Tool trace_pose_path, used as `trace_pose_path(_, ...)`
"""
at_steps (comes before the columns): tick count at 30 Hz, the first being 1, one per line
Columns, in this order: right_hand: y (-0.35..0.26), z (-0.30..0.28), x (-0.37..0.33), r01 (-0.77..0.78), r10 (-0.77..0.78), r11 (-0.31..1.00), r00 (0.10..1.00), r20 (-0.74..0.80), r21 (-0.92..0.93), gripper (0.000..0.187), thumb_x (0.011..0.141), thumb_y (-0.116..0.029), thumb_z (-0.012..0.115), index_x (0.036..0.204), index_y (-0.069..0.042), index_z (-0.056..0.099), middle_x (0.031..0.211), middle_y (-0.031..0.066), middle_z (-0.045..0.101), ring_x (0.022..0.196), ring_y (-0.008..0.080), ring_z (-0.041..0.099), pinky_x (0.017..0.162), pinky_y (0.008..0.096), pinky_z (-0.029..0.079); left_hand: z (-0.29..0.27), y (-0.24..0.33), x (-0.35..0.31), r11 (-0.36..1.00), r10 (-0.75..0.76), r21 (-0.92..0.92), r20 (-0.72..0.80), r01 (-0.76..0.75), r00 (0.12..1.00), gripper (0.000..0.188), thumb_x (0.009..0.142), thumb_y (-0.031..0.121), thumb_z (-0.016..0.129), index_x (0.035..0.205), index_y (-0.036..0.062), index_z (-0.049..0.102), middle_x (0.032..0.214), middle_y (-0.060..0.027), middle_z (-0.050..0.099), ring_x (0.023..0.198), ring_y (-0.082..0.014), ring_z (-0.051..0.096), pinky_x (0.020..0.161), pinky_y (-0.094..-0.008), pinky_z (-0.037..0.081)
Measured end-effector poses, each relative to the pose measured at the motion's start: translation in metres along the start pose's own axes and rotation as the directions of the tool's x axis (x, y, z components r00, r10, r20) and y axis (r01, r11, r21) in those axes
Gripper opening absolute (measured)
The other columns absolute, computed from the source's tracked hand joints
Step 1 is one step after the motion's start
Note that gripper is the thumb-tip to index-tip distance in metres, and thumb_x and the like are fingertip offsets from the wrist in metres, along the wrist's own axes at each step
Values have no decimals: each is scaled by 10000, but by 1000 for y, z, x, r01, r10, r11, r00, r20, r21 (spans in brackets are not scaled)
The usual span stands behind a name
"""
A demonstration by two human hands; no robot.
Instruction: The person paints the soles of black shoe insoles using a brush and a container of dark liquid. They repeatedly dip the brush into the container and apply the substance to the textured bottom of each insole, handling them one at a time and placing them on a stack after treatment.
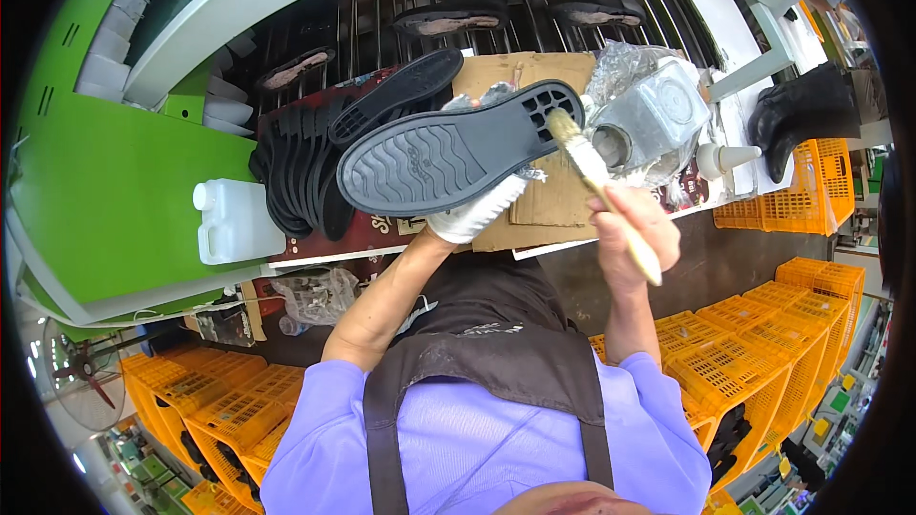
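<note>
A black shoe sole (415,164) is held over the bench, its wavy tread facing up and its heel end toward the right. My left hand (477,215), in a white glove, grips it from underneath, with fingertips showing past the far edge. In my bare right hand (637,234) is a brush (587,160) with a pale wooden handle, my fingers closed round it. Its light bristles meet the open grid of square hollows at the heel. Just right of the bristles, a translucent plastic container (658,113) lies tilted, its round opening toward me.
Cardboard (544,215) lies under the work. On the left are stacked black soles (296,172), a loose sole (401,86) and a white jug (239,219). A nozzle bottle (727,159) lies right. Boots (453,19) rest on the rack behind. Orange crates (744,334) stand on both sides.
</note>
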State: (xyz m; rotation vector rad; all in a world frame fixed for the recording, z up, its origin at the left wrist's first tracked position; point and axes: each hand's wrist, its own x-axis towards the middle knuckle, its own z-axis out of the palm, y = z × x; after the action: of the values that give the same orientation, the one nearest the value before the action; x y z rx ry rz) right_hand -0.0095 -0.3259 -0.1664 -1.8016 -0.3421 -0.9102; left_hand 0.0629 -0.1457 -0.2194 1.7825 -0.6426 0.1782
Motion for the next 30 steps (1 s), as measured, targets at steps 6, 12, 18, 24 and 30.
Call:
trace_pose_path(6,-4,16,7,133,-121,983,988,97,-127,242,783,-101,704,956,53,635,715,146,651,618,218,639,568,280,503,-9,4,0,979,113,163,66,-122,991,683,790,241,681,1369,81,357,1403,-98,377,1322,-232,299,1113,-416,144)
trace_pose_path(12,0,24,10,168,-154,975,983,104,-148,266,757,-89,730,959,59,638,718,150,655,606,223,638,556,277,497,-13,3,-2,945,151,274,109,-176,982,662,799,254,667,1358,75,360,1391,-100,389,1313,-257,303,1109,-427,151)
trace_pose_path(18,-1,35,5,171,-158,979,981,114,-112,279,755,-102,736,957,64,640,715,151,654,598,223,634,547,273,492,-8,11,-2,984,134,118,0,-133,991,640,804,308,661,1337,76,394,1376,-103,401,1296,-261,324,1105,-433,163)
trace_pose_path(24,-8,47,0,144,-135,987,984,116,-72,289,752,-109,738,959,68,640,686,140,641,579,215,624,529,272,483,-9,-2,-7,923,235,312,11,-226,972,666,805,337,667,1339,57,384,1365,-106,409,1288,-254,337,1101,-425,182)
trace_pose_path(30,-14,56,-4,148,-143,988,982,125,-37,282,755,-91,729,966,73,636,678,142,638,580,214,624,534,273,489,-2,-3,-13,995,85,-47,-109,-91,990,735,804,376,666,1362,35,331,1370,-115,390,1293,-255,330,1106,-414,181)
